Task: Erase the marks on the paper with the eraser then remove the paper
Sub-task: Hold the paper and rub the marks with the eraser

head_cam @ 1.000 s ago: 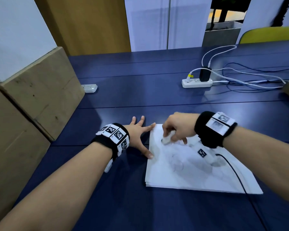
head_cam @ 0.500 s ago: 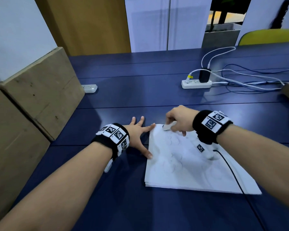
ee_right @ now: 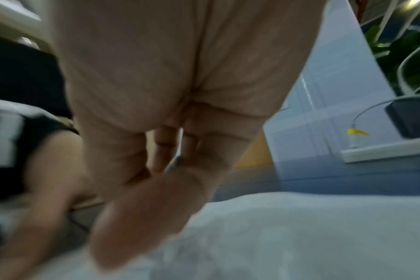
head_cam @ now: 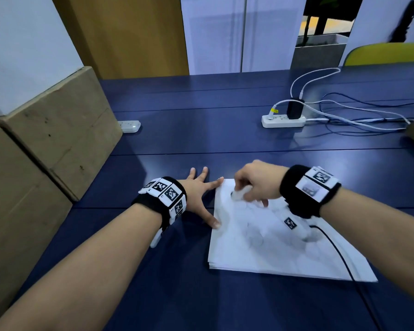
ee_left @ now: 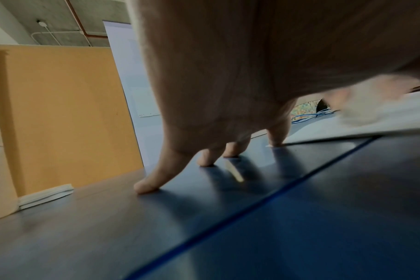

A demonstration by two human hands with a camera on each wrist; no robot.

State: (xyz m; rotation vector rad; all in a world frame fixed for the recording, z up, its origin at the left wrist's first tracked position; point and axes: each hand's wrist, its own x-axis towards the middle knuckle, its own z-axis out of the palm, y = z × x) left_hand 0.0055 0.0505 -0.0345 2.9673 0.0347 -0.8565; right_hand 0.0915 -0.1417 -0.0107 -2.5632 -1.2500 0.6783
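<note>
A stack of white paper (head_cam: 273,249) with faint pencil circles lies on the blue table (head_cam: 201,139). My right hand (head_cam: 256,182) pinches a small white eraser (head_cam: 239,193) and presses it on the paper's far left corner. My left hand (head_cam: 201,194) lies flat with fingers spread, the index fingertip and thumb on the paper's left edge. In the left wrist view the fingertips (ee_left: 146,186) press on the table beside the paper (ee_left: 348,128), and the eraser (ee_left: 362,111) shows as a white blur. The right wrist view is blurred, and my right hand (ee_right: 156,170) hides the eraser.
Cardboard boxes (head_cam: 58,130) stand along the left side of the table. A white power strip (head_cam: 283,120) with a black charger and several cables lies at the far right, another small strip (head_cam: 129,126) at the far left. A black cable (head_cam: 339,256) crosses the paper.
My right hand with the eraser has rubbed back and forth near the paper's far left corner, away and then back toward me. The left hand has stayed put.
</note>
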